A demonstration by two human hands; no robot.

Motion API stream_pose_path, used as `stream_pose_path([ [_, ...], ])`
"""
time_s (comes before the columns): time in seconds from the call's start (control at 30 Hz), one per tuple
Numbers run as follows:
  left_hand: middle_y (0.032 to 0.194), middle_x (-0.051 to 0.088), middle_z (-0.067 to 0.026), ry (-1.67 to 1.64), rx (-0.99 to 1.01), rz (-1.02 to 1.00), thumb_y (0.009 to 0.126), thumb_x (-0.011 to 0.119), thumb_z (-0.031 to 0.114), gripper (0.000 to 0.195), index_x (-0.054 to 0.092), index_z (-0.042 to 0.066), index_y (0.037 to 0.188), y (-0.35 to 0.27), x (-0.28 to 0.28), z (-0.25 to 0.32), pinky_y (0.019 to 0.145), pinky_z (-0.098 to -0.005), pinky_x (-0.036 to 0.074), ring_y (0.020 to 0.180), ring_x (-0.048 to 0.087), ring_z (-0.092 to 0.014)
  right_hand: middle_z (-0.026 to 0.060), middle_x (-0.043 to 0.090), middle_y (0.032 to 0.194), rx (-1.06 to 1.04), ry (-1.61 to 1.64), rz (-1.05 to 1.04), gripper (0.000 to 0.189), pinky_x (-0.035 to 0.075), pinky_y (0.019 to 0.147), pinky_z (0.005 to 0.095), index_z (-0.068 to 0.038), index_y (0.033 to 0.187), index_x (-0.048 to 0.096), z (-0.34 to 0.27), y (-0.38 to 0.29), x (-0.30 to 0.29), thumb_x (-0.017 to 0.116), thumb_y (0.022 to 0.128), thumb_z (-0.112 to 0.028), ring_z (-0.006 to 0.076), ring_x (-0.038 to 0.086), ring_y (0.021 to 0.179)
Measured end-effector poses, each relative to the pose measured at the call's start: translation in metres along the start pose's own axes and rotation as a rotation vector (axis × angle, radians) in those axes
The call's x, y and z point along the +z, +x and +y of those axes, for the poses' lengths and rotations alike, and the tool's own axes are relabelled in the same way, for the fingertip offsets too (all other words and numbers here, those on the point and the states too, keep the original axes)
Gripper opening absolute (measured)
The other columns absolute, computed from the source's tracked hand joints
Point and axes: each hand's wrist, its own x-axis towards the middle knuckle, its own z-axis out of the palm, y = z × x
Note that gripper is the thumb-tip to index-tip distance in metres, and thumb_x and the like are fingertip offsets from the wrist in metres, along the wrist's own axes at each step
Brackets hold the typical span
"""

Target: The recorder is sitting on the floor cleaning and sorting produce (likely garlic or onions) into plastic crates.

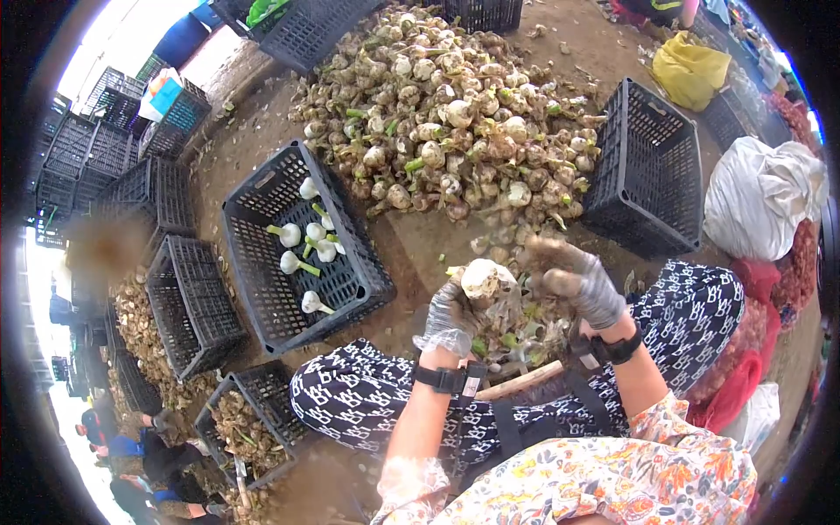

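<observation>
My left hand (pixel 449 315), in a thin grey glove, grips a garlic bulb (pixel 484 278). The bulb is mostly white, with a short green stem end at its left and loose skin hanging on its right. To the right of the bulb, my right hand (pixel 584 285), gloved too, is raised with its fingers apart and blurred; nothing shows in it. Peeled skins and leaf scraps (pixel 531 335) lie below both hands. A pale wooden stick or handle (pixel 522 380) crosses between my knees. Several clean white garlic bulbs (pixel 289 234) with trimmed green stems lie in a black plastic crate (pixel 377 289) at my left.
A large heap of soil-stained garlic (pixel 453 111) lies ahead. One black crate (pixel 646 170) stands right of it, beside a white sack (pixel 755 197) and yellow bag (pixel 689 69). Another crate (pixel 275 394), lower left, holds garlic waste and a knife (pixel 241 482). Co-workers (pixel 141 459) appear lower left.
</observation>
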Motion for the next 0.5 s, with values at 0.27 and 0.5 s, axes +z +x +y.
stream_pose_path([
  [0.27,0.098,0.062,-0.0082,0.023,-0.074,0.022,0.079,0.061,0.018,0.029,0.057,0.002,0.103,-0.018,0.028,-0.011,0.066,-0.0313,0.053,0.086,0.061,-0.021,0.0028,0.062,0.085,-0.152,-0.324,0.022,0.018,0.049,0.067,0.0245,-0.004,0.092,0.059,0.038,0.011,0.003,0.064,0.074,-0.006,0.0099,0.057,0.077],
  [0.5,0.094,0.063,-0.0087,0.046,0.052,0.168,0.079,0.063,0.017,0.026,0.058,0.001,0.099,-0.013,0.022,-0.01,0.065,-0.0306,0.056,0.08,0.063,-0.019,0.0042,0.061,0.081,0.157,0.224,-0.054,0.018,0.049,0.059,0.0239,-0.002,0.09,0.057,0.01,0.003,-0.007,0.064,0.074,-0.007,0.0126,0.058,0.066],
])
